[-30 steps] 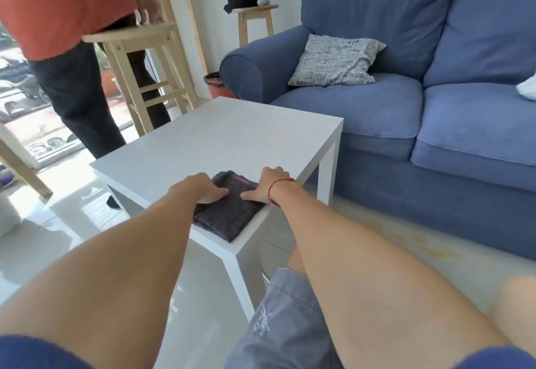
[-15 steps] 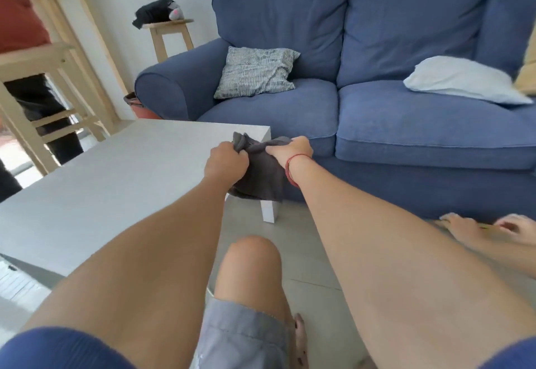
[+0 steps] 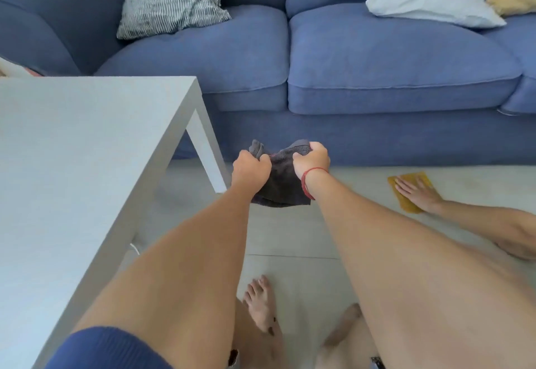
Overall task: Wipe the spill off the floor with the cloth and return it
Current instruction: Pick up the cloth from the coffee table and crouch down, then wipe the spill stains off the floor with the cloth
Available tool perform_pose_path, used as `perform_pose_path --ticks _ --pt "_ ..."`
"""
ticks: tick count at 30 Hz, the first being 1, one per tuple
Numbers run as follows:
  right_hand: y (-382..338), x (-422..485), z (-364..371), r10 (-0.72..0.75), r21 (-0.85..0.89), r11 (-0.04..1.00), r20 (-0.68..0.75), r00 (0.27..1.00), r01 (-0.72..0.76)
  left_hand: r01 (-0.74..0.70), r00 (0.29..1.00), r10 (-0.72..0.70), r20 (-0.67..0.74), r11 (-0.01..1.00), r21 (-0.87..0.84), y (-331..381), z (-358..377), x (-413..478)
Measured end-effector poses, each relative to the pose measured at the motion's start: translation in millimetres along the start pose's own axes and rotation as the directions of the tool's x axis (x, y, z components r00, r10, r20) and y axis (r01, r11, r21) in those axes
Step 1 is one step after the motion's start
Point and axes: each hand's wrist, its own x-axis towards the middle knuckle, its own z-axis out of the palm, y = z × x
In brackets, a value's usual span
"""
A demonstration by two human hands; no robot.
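Note:
A dark grey cloth hangs in the air above the pale tiled floor, just right of the white table's corner leg. My left hand grips its left top edge and my right hand, with a red string at the wrist, grips its right top edge. The cloth droops between and below both fists. A faint yellowish stain on the floor shows to the right, in front of the sofa.
The white table fills the left side. A blue sofa with several cushions runs across the back. Another person's hand presses a yellow cloth on the floor at right. My bare feet are below.
Both hands lifted the grey cloth off the table corner and carried it right and down over the floor. My view turned right; another person's hand with a yellow cloth came into view.

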Motion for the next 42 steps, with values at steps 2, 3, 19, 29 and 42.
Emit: perform_pose_path --ticks 2,3,19,29,42 --pt "15.1 16.9 5.9 0.024 -0.02 1.0 -0.004 1.0 -0.024 0.046 0.998 -0.046 0.05 0.999 0.006 -10.2 20.0 16.3" --pt "22.3 25.5 8.4 0.034 -0.028 0.999 -0.004 0.999 -0.034 0.064 0.995 -0.064 0.072 0.998 0.009 -14.9 30.0 24.3" --pt "181.0 142.3 44.4 0.298 -0.369 0.886 -0.014 0.955 -0.282 0.279 0.838 -0.337 0.429 0.94 0.194 -102.4 198.3 119.8" --pt "258.0 148.9 80.4 -0.014 -0.719 0.626 0.376 0.926 0.301 0.071 0.982 -0.155 0.112 0.84 0.538 -162.1 213.3 179.8" --pt "311.3 174.6 86.4 -0.176 -0.794 0.433 0.389 0.904 0.426 0.08 0.967 -0.204 0.15 0.807 0.585 -213.9 232.2 199.1"
